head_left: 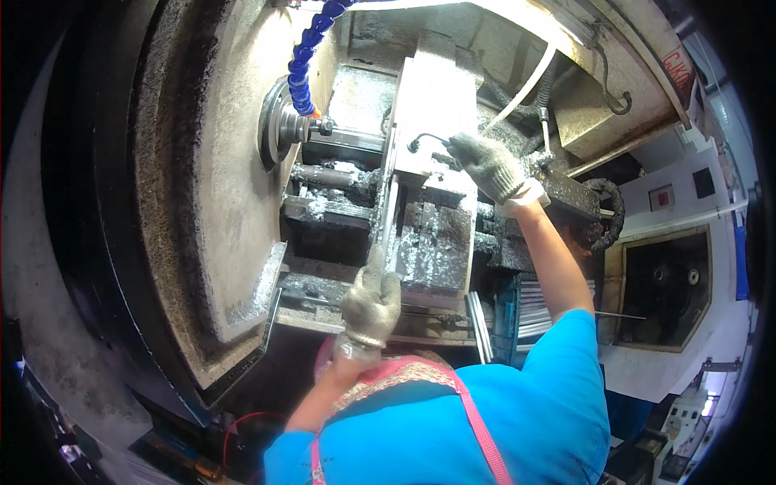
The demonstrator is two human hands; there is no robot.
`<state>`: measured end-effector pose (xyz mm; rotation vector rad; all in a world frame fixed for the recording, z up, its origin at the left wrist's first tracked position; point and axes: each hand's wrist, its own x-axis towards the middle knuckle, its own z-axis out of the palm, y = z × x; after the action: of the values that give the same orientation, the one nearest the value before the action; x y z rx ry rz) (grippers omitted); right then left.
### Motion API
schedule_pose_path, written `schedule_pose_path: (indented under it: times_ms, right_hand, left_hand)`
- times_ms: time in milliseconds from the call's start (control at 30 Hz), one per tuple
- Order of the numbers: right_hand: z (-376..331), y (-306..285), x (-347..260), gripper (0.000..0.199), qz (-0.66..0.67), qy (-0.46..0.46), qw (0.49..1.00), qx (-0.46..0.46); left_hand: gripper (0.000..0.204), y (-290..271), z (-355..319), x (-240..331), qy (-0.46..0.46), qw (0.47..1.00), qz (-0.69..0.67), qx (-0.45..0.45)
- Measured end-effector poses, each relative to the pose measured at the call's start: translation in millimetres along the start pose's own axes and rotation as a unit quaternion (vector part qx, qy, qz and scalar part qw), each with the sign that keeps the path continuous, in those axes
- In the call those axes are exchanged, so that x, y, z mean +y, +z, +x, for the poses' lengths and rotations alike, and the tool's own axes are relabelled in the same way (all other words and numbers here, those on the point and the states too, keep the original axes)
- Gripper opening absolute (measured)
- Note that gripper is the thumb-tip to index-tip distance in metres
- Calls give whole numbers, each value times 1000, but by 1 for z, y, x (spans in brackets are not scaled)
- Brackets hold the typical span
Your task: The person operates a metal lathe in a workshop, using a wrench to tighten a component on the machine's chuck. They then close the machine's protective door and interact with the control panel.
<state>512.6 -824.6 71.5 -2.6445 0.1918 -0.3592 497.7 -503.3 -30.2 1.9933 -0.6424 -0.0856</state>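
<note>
My left hand (371,309), in a grey-white work glove, is closed round the near end of a slim metal rod (391,214). The rod runs away from me along the left edge of the machine's metal slide block (431,246). My right hand (487,166), gloved too, grips a dark bent hex key (428,137). The key's short end points down at the brightly lit block ahead of the slide, where glare hides the detail. To the left, a spindle with a collet nose (297,129) projects from the machine wall, apart from both hands.
A blue segmented coolant hose (303,61) hangs beside the spindle. Metal shavings coat the slide and the guide rails (335,174). Several metal rods (533,311) lie in a bin below my right arm, with more rods (479,327) leaning beside it. A ribbed black conduit (610,214) curves at the right.
</note>
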Motion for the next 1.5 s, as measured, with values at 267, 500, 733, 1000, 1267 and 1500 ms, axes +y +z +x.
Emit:
schedule_pose_path:
  times_ms: [267, 500, 733, 1000, 1267, 1500]
  right_hand:
    - [2, 7, -1, 29, -16, -1, 1000, 21]
    - [11, -4, 7, 22, -167, -136, 974, 67]
    - [31, -11, 27, 17, -167, -195, 966, 34]
    - [40, -6, 38, 20, -164, -180, 969, 36]
    - [30, 14, 39, 28, -87, 142, 985, -38]
    - [33, 24, 31, 30, -73, 148, 985, -46]
  left_hand:
    - [52, -4, 1, 1, 7, 1000, -22, 4]
    - [53, -2, 2, 3, 24, 1000, -17, 2]
    - [54, -4, 2, 3, 16, 1000, -12, -11]
    - [54, -2, 2, 1, 24, 1000, -9, -2]
    - [54, -2, 2, 0, 17, 1000, -17, -13]
    - [54, -3, 1, -1, 12, 1000, -9, -9]
